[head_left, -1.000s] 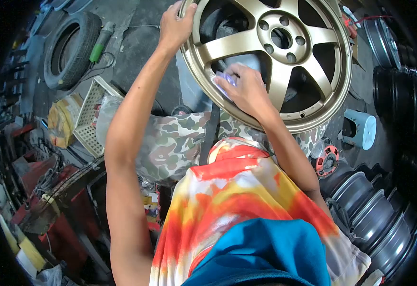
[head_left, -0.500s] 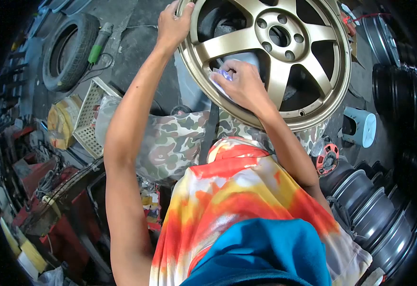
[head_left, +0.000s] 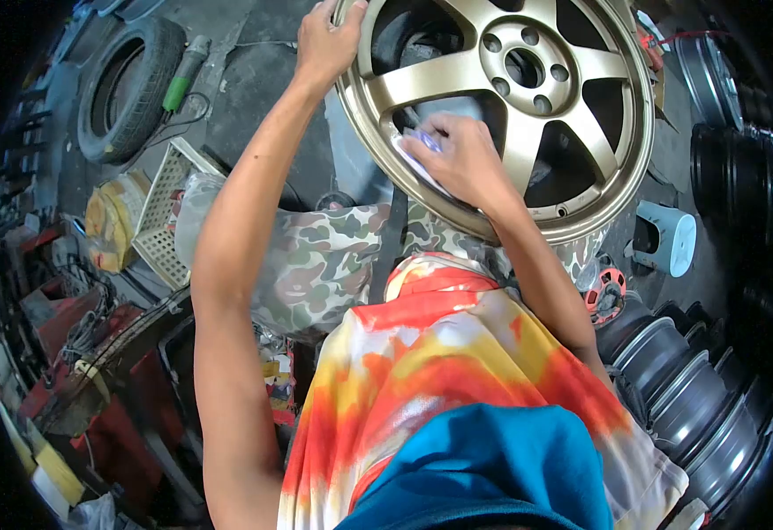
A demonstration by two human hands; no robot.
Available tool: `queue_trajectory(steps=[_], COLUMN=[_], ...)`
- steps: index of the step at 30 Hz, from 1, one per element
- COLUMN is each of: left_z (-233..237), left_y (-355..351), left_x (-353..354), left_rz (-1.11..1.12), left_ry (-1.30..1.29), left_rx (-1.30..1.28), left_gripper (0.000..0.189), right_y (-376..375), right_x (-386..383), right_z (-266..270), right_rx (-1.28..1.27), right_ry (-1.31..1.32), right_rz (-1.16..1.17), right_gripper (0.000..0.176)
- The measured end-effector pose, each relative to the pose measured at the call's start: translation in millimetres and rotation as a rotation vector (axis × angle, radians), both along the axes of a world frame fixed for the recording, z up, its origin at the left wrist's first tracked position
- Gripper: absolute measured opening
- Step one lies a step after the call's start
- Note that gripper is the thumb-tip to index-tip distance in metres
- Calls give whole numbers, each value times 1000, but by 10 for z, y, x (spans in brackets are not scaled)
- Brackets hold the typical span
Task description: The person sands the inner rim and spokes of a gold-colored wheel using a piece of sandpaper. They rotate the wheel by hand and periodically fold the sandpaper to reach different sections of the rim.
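A bronze-gold wheel rim [head_left: 527,132] with wide spokes rests over my camouflage-covered legs, its face turned up. My left hand [head_left: 331,40] grips the rim's outer edge at the upper left, fingers partly out of view behind it. Inside the rim's lower left opening, my right hand [head_left: 457,157] is closed on a crumpled white and purple piece [head_left: 428,141], pressed near the inner lip. The fingertips of my right hand are slightly blurred.
A black tyre [head_left: 130,93] and a green-grey power tool [head_left: 185,75] lie at the upper left. A cream basket [head_left: 170,212] sits left of my legs. A light blue stool [head_left: 679,243] and stacked wheels [head_left: 691,397] stand at the right.
My right hand has shifted slightly right and down along the rim with the white and purple piece. The rim sits slightly further right in view, my left hand still on its edge.
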State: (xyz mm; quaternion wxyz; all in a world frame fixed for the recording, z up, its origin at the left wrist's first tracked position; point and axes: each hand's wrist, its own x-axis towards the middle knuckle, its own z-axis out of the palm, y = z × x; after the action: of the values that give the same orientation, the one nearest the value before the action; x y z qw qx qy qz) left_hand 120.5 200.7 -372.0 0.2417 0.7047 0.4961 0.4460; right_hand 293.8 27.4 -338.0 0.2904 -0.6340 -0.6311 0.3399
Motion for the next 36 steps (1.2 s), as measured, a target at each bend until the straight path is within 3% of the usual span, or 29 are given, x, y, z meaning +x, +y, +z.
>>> queue_trajectory(steps=[2, 5, 8, 11, 13, 19, 22, 25, 33, 35, 36], left_z=[94, 11, 95, 78, -9, 80, 62, 75, 37, 55, 71], left_y=[-7, 36, -19, 3, 37, 2, 11, -17, 7, -15, -4], left_x=[2, -3, 25, -12, -3, -2, -4, 14, -4, 5, -3], left_rz=[-1, 17, -19, -29, 32, -1, 25, 16, -18, -17, -9], left_ry=[-115, -44, -114, -114, -44, -77, -58, -105, -80, -93, -105], left_rx=[-126, 45, -70, -115, 12, -87, 0, -75, -10, -48, -80], left_gripper=[37, 36, 35, 34, 33, 35, 36, 37, 35, 35, 35], right_y=[12, -13, 8, 33, 17, 44, 11, 10, -21, 58, 42], right_x=[-14, 40, -12, -39, 57, -8, 78, 25, 40, -77, -76], right_z=[61, 100, 63, 112, 34, -12, -13, -98, -47, -138, -91], right_rx=[-61, -148, -42, -148, -106, -10, -127, 33, -201, 30, -36], right_ry=[12, 33, 26, 31, -9, 66, 13, 48, 61, 106, 94], right_rz=[16, 59, 44, 22, 83, 30, 95, 70, 68, -21, -27], right_gripper=[32, 31, 30, 31, 32, 35, 34, 34, 34, 34, 34])
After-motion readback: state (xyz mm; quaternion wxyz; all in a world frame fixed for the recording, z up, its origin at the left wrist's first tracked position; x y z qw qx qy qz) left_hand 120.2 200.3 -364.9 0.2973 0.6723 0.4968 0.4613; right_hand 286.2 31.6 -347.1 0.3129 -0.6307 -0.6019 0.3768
